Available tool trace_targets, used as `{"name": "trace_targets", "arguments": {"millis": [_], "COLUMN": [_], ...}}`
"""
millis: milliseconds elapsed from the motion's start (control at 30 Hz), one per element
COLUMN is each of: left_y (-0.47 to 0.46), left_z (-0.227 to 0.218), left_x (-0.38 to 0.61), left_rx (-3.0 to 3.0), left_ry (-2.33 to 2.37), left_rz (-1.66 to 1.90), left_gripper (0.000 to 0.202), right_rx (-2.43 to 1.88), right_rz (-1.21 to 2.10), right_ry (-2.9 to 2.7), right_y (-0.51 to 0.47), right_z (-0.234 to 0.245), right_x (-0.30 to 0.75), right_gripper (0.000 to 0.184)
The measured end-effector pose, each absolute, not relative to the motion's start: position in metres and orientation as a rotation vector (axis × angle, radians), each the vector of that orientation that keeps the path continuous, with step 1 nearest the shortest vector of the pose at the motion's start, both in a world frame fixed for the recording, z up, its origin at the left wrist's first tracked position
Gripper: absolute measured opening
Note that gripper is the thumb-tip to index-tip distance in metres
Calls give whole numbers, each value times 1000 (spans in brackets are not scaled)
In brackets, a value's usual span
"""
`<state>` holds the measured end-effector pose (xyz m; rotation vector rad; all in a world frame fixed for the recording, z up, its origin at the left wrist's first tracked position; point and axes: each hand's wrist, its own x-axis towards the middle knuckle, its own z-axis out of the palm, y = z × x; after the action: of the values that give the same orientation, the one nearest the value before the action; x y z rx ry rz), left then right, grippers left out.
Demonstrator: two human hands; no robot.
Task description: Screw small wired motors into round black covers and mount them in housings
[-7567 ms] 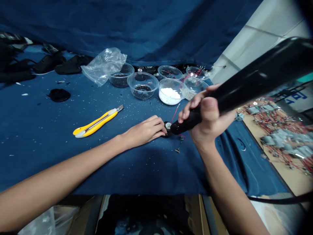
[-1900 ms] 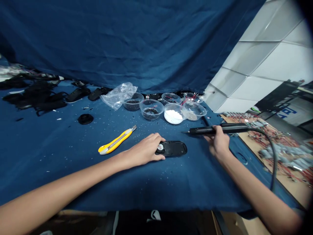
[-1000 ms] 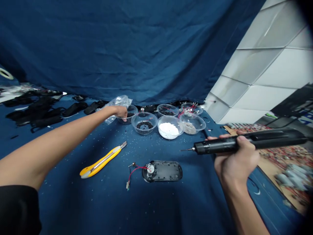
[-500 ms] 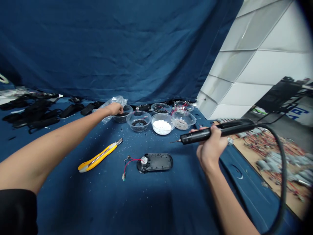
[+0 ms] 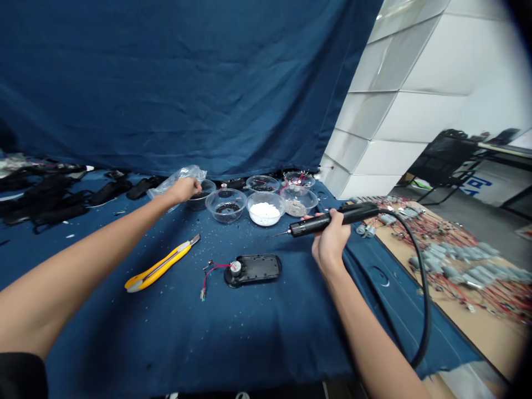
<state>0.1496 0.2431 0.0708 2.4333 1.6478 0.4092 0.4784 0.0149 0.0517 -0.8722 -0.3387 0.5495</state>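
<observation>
1. Your right hand [image 5: 330, 235] is closed in a narrow, firm grip round an electric screwdriver [image 5: 353, 212], its thin bit pointing left. The cord [image 5: 424, 310] drops away to the right of the grip.
2. Your left hand [image 5: 183, 190] is stretched out well left of the grip, fingers bunched over a clear bowl [image 5: 205, 195] of small dark bits [image 5: 195, 204]. You cannot tell from this view whether they pinch anything.
3. A black plastic casing [image 5: 254, 269] lies on the blue cloth [image 5: 124, 332] below and left of the grip, touching neither hand. A round metal disc [image 5: 235, 267] sits at its left end, with red wires [image 5: 211, 269] trailing left.
4. A yellow box cutter [image 5: 158, 267] lies further left, apart from both hands.
5. A bowl of white granules [image 5: 265, 215] stands between your hands, up beyond the casing.
</observation>
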Motion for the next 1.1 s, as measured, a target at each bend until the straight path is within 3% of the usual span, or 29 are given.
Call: {"name": "trace_targets", "arguments": {"millis": [167,267,467,633,1100], "left_y": [171,111,28,10,5], "left_z": [81,83,70,59,46], "left_x": [173,197,239,247,254], "left_rx": [2503,2546,2236,2094,2037], "left_ry": [1489,1246,940,986,1059], "left_rz": [706,974,1129,1180,1159], "left_gripper": [24,21,19,12,20], "right_rx": [-877,-862,-847,-856,-866], "right_rz": [675,752,861,872,888], "right_ry": [-210,-157,-122,-137,-162], "right_y": [13,12,7,5,5], "right_z": [54,55,55,53,48], "right_x": [474,467,451,444,435], "right_gripper": [17,13,13,13,14]}}
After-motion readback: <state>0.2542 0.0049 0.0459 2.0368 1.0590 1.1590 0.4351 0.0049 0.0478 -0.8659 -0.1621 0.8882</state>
